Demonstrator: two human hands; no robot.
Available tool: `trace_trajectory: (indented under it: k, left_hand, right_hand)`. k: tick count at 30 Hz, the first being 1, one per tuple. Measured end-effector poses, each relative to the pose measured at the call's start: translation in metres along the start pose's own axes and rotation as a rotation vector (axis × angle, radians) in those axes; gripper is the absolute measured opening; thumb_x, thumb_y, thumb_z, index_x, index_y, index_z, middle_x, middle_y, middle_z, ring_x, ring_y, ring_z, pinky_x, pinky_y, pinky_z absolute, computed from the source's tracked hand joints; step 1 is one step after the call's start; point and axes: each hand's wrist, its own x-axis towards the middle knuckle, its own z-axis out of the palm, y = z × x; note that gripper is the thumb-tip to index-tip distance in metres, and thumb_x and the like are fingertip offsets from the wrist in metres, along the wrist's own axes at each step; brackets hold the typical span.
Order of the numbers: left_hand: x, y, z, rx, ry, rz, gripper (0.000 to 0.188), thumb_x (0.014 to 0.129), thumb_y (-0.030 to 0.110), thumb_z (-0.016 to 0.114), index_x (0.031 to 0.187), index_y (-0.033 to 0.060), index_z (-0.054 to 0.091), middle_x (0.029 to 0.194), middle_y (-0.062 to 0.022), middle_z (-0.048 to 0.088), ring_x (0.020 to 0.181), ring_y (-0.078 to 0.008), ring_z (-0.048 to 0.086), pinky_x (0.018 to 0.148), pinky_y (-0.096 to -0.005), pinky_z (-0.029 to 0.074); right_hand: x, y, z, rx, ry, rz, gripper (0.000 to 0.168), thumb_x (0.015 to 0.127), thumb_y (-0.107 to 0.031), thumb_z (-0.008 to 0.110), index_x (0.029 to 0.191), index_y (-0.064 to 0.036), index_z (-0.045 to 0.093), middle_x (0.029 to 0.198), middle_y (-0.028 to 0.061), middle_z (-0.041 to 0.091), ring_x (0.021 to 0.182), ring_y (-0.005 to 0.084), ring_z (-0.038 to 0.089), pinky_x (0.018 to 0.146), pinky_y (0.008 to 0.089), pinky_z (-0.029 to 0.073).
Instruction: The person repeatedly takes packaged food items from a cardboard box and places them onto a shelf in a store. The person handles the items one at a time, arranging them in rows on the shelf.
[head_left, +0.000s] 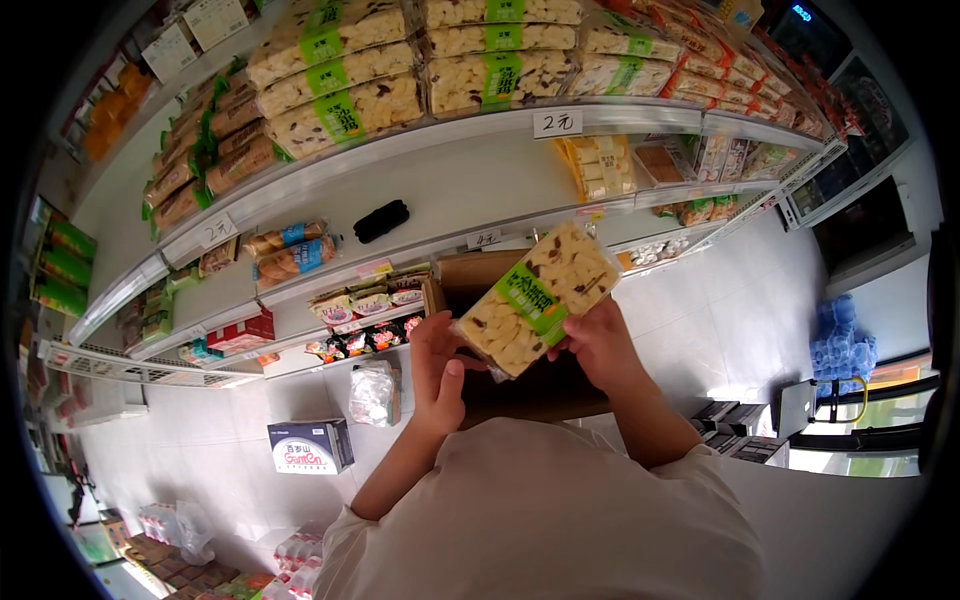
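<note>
A clear-wrapped block of sachima (540, 300) with raisins and a green label is tilted in front of me. My right hand (596, 341) grips its lower right long edge, thumb on the label side. Close to the block's lower left end is my left hand (439, 386), thumb raised and fingers apart; whether a fingertip touches the wrapper is hard to see. Beneath both hands stands an open cardboard box (480, 268), its inside dark and its contents hidden. Similar sachima packs (499, 79) are stacked on the shelf above.
A curved-looking white shelf unit (450, 142) spans the front, with bagged bread (296, 251) and a black object (381, 220) on a lower tier. On the floor are a printed carton (309, 447), a plastic-wrapped bundle (373, 394) and, at right, blue bottle packs (840, 345).
</note>
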Motion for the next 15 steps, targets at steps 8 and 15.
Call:
trace_trajectory:
  k: [8,15]
  left_hand:
    - [-0.003,-0.013,-0.007,0.806,-0.341,0.167,0.020,0.087,0.003,0.072,0.106,0.0024,0.069,0.109,-0.0161,0.071,0.096,-0.0345,0.071,0.080,-0.0397,0.058]
    - [-0.003,-0.018,-0.009,0.819,-0.287,0.134,0.012,0.087,0.001,0.070,0.099,0.0013,0.070,0.097,-0.0158,0.072,0.088,-0.0358,0.071,0.076,-0.0414,0.058]
  right_hand:
    - [0.074,-0.176,-0.057,0.070,0.197,-0.513,0.033,0.097,-0.035,0.070,0.110,-0.006,0.065,0.084,0.0069,0.070,0.073,0.0183,0.067,0.064,0.0326,0.052]
    - [0.183,-0.259,-0.090,0.110,0.351,-0.361,0.043,0.091,-0.039,0.079,0.108,-0.002,0.066,0.090,0.0046,0.071,0.079,0.0145,0.067,0.062,0.0241,0.052]
